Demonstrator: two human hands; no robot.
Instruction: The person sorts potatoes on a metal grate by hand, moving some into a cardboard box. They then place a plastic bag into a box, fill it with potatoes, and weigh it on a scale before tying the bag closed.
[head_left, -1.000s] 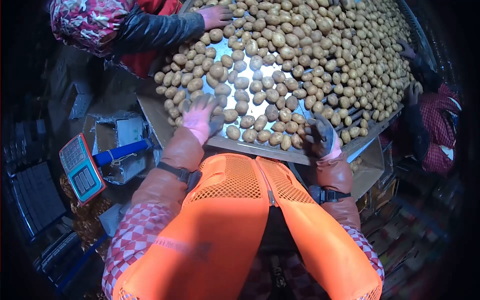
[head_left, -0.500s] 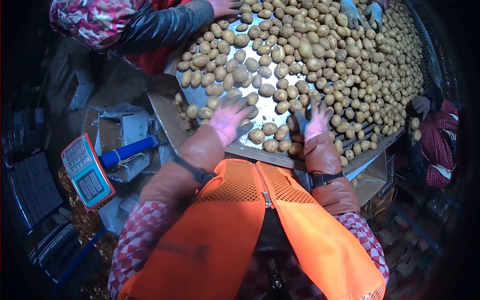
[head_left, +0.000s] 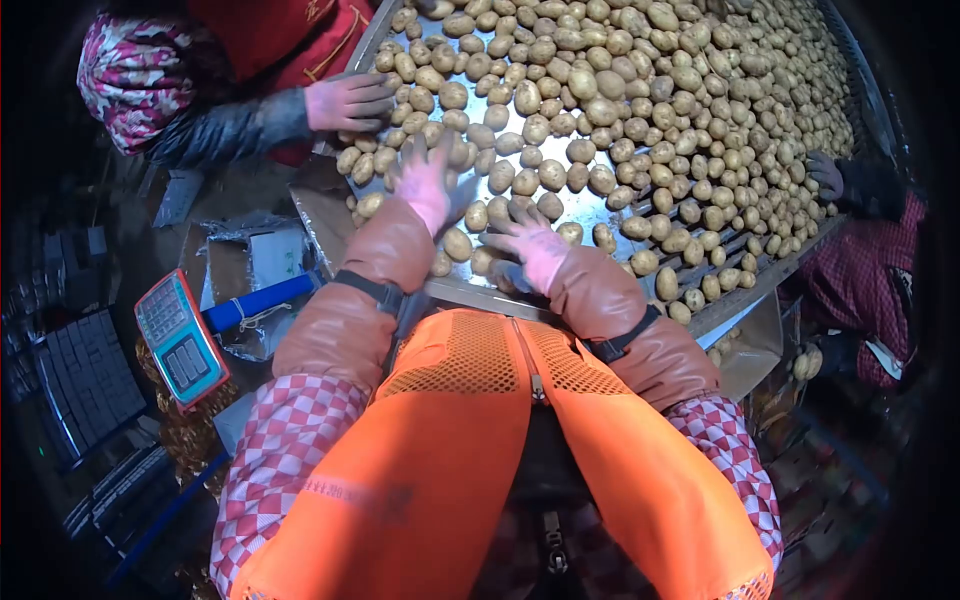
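Many potatoes cover a metal table, thickest toward the right. Gloved in pink and grey, my left hand reaches over the table's left part with fingers spread, touching or just above potatoes. My right hand, in a like glove, is near the front edge with its fingers apart, beside a few loose potatoes. Neither hand is closed round a potato. The undersides of both hands are hidden.
A co-worker's gloved hand rests on potatoes at the upper left. Another person's hand is at the right edge. A scale on a blue post stands left, near an open box. A carton sits below right.
My right hand has moved left along the front edge, and my left hand left and slightly up. Potatoes near them shifted. The upper-left co-worker's hand moved left and down; the right person's hand reached the potatoes.
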